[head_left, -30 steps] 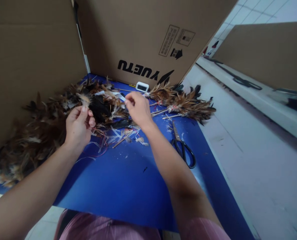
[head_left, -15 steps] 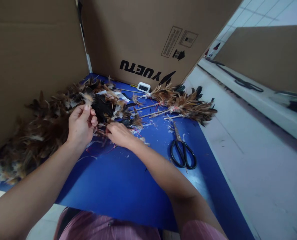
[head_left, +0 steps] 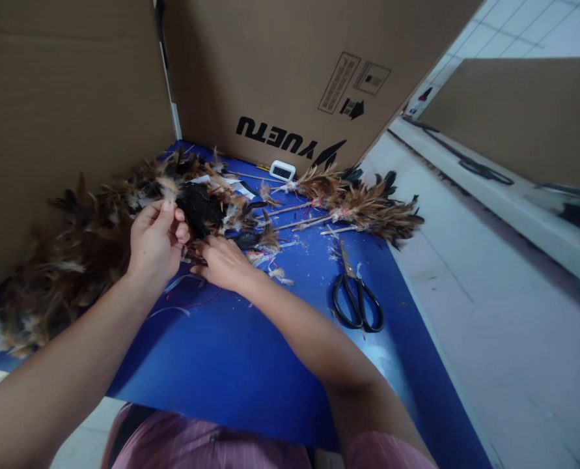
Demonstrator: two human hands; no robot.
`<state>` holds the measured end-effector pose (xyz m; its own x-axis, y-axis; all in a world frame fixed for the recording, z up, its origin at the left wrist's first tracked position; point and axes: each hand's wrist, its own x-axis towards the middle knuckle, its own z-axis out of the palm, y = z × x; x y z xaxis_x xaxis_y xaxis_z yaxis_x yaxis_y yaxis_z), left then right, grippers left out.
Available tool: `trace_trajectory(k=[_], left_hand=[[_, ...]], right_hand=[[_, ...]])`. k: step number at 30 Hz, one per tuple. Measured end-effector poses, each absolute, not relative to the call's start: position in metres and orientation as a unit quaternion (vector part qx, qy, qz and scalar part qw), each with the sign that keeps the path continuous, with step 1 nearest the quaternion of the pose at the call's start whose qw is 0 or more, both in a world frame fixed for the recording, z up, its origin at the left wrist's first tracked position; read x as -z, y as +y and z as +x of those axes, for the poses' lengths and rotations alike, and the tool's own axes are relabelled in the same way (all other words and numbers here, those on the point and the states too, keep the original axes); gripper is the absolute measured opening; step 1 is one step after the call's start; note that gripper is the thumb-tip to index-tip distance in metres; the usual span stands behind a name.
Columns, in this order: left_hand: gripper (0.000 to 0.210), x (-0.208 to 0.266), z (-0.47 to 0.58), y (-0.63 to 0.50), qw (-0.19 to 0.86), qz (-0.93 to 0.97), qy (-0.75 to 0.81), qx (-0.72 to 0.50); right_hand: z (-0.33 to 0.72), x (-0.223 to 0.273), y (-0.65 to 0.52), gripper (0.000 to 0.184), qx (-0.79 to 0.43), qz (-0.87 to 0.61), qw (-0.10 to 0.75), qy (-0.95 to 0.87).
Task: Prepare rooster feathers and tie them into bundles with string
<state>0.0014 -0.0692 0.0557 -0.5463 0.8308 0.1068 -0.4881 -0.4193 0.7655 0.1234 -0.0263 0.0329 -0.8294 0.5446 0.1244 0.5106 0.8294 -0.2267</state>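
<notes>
Between the thumb and fingers of my left hand (head_left: 156,238) is a small feather tuft (head_left: 169,189), pale and tan, pointing up. My right hand (head_left: 224,262) reaches low among loose feathers and scraps just right of it. Its fingers are bent down, and their tips are partly hidden, so what they touch does not show. Behind both hands lies a bunch of black feathers (head_left: 202,208). A large heap of brown feathers (head_left: 69,254) spreads to the left. Thin strings and a red thread (head_left: 196,301) lie on the blue tabletop (head_left: 211,358) near my hands.
Black-handled scissors (head_left: 355,299) lie at the right. Behind them are several feather bundles on sticks (head_left: 368,208). A small white digital display (head_left: 282,170) stands against a cardboard panel (head_left: 280,71). Another cardboard panel (head_left: 65,98) walls the left side.
My right hand has shifted slightly left and down, closer to my left hand, with its fingers a little more spread. My left hand keeps the feather tuft in nearly the same place.
</notes>
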Motion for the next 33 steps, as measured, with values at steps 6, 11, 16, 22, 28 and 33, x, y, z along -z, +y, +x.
trace_trajectory(k=[6, 11, 16, 22, 28, 33], left_hand=[[0.015, -0.054, 0.000, -0.068, 0.413, 0.236, 0.359, -0.803], [0.014, -0.054, -0.001, -0.067, 0.421, 0.239, 0.355, -0.800], [0.012, -0.053, 0.002, -0.068, 0.433, 0.238, 0.361, -0.791], [0.011, -0.049, 0.004, -0.067, 0.439, 0.255, 0.384, -0.771], [0.011, -0.047, 0.006, -0.067, 0.470, 0.264, 0.390, -0.746], [0.009, -0.044, 0.015, -0.070, 0.518, 0.290, 0.418, -0.687]], right_hand=[[0.128, -0.033, -0.013, 0.012, -0.215, -0.283, 0.127, -0.926], [0.170, -0.046, -0.002, 0.009, -0.419, -0.317, 0.183, -0.831], [0.200, -0.056, 0.001, 0.007, -0.551, -0.334, 0.221, -0.732], [0.221, -0.057, 0.006, 0.003, -0.549, -0.357, 0.257, -0.711], [0.230, -0.055, 0.011, 0.002, -0.563, -0.346, 0.257, -0.705], [0.231, -0.060, 0.011, 0.002, -0.567, -0.344, 0.263, -0.701]])
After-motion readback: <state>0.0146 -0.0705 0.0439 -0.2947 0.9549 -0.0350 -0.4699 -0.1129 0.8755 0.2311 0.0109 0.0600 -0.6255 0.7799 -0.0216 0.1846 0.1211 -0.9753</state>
